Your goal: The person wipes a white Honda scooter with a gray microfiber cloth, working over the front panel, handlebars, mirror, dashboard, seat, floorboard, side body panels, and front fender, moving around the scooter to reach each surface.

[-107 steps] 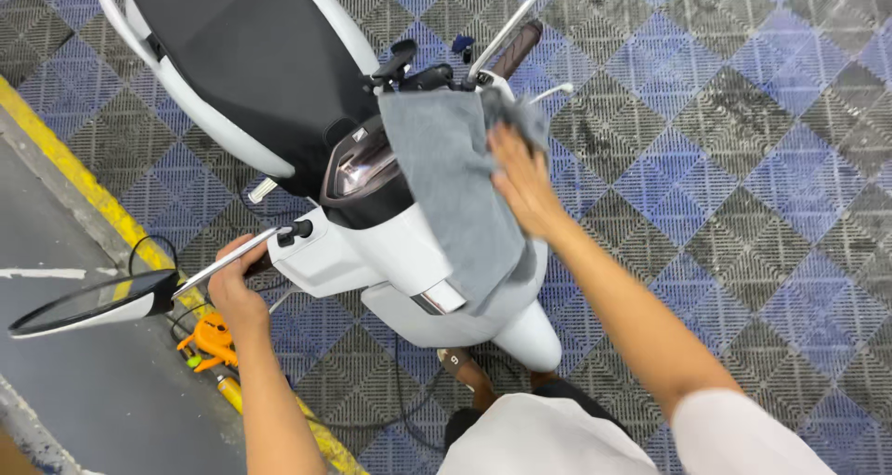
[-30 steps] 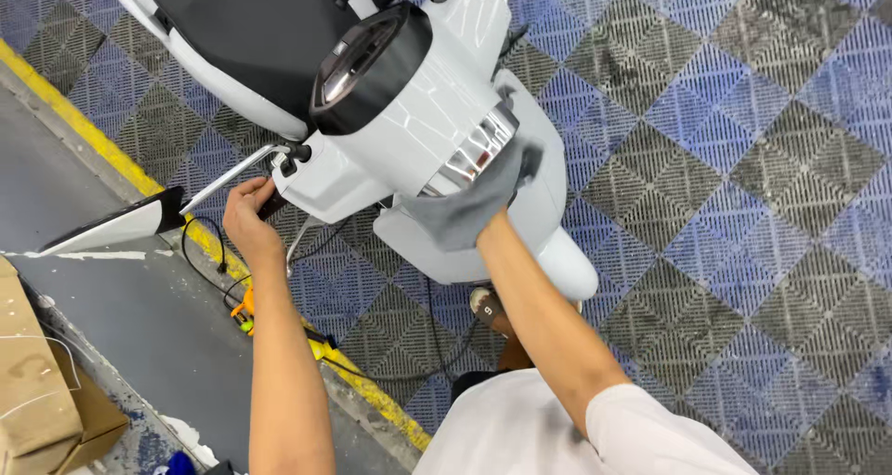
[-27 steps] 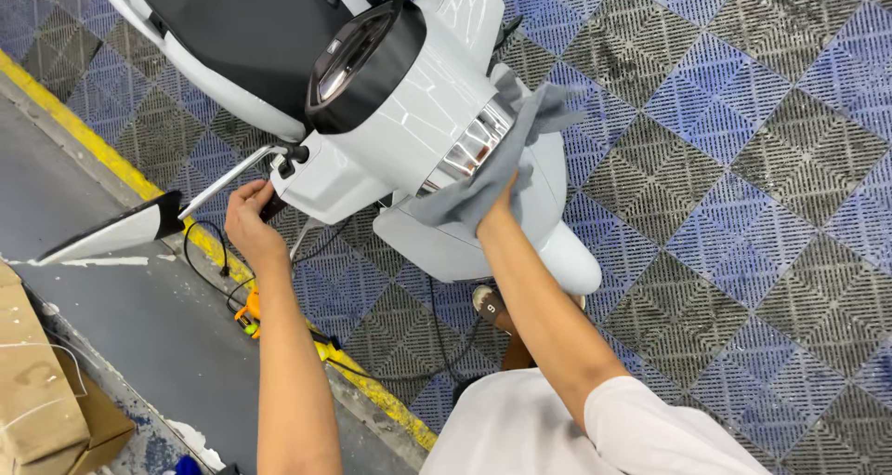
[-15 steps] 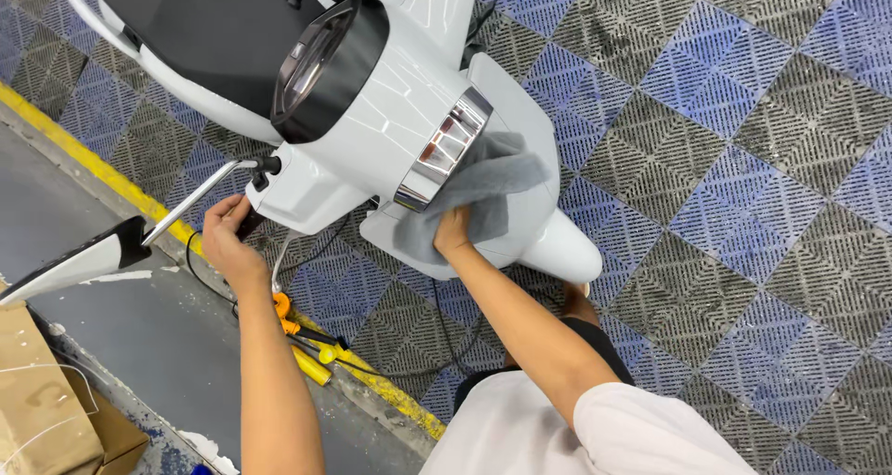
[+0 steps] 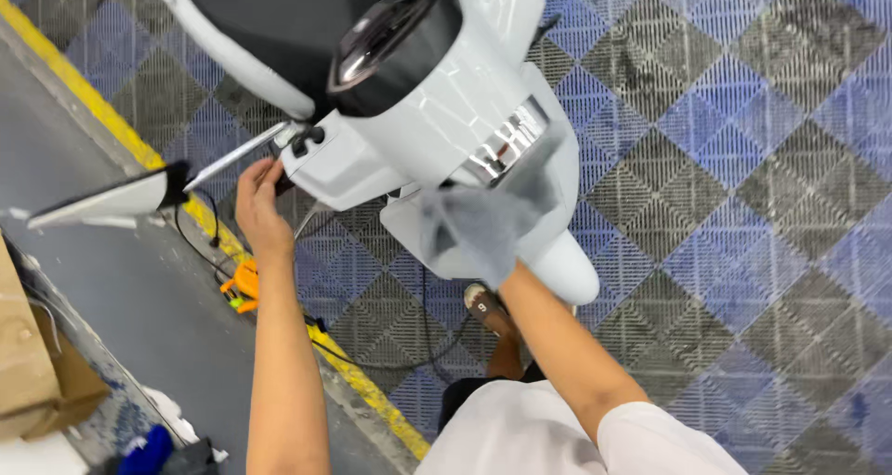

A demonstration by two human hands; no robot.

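A white electric scooter (image 5: 437, 112) stands below me, seen from above, with a black seat and a dark round display. My right hand (image 5: 506, 275) is hidden under a grey cloth (image 5: 483, 219) that it presses against the white front panel below the chrome trim. Over on the other side, my left hand (image 5: 258, 201) grips the black left handlebar grip, next to the brake lever and a mirror (image 5: 102, 201) that sticks out to the left.
The floor is blue and grey checkered grid tile (image 5: 743, 205). A yellow stripe (image 5: 204, 219) borders a grey concrete strip at left. An orange tool (image 5: 243, 284) and a black cable (image 5: 409, 359) lie by the stripe. A cardboard box (image 5: 32, 363) sits at lower left.
The cloth in my right hand has slid down the scooter's front, from the top near the display to the lower panel. My left hand has stayed on the handlebar grip.
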